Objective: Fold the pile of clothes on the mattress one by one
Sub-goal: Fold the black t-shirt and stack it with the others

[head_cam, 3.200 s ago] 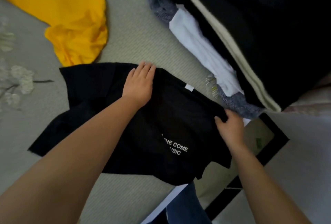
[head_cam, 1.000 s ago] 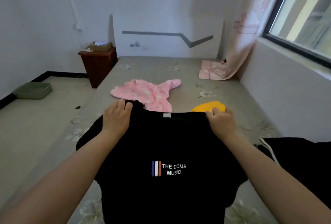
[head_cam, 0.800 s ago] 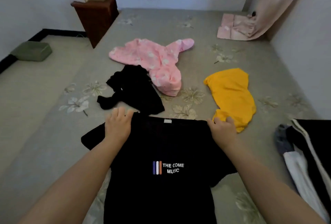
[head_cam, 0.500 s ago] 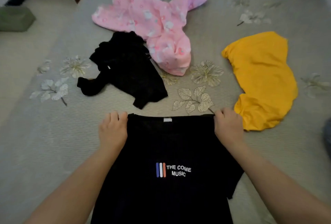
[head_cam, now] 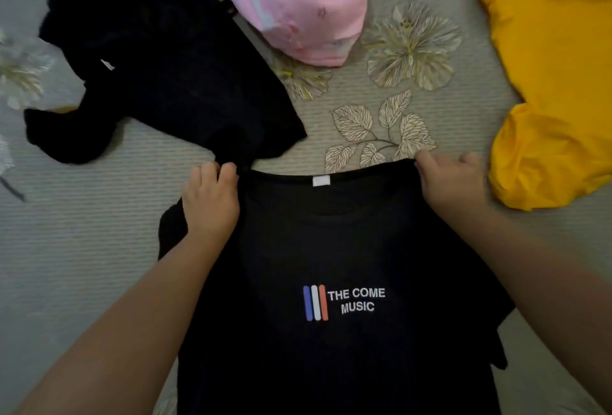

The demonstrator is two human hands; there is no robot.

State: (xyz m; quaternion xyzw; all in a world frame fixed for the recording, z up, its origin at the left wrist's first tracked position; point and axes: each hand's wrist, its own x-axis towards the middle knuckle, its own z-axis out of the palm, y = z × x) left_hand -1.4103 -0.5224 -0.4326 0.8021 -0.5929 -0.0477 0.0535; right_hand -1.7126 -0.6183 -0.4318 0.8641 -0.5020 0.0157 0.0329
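A grey ribbed mattress [head_cam: 82, 249] printed with pale flowers and leaves fills the view, strewn with a crumpled black garment [head_cam: 159, 60] at far left, a pink patterned garment [head_cam: 298, 0] just beside it at far centre, and a yellow garment [head_cam: 556, 76] at far right. Near centre, a black T-shirt [head_cam: 331, 282] printed "THE COME MUSIC" lies front up, collar toward the far side. The left hand [head_cam: 210, 202] and right hand [head_cam: 453, 184] each grip a shoulder with curled fingers, either side of the collar.
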